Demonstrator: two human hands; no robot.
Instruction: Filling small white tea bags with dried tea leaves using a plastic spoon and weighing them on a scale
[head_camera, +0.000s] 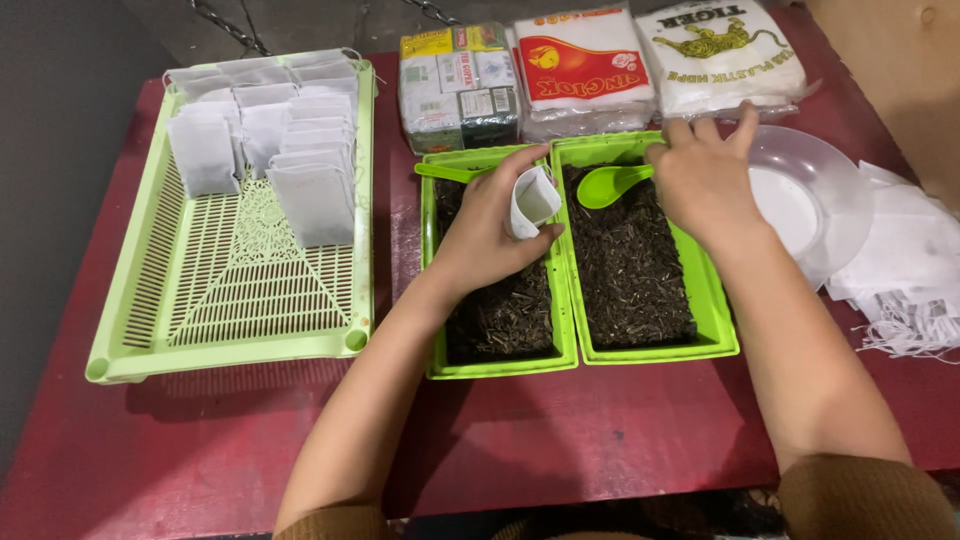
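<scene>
White pouch mouth-up in left hand.

Bare forearms, brown knitted sleeves pushed up towards both elbows

Small home-style tea-packing bench: red table carrying two green trays of loose tea, a slatted tray of filled white sachets at left, stacked plastic-bag packs far.
</scene>
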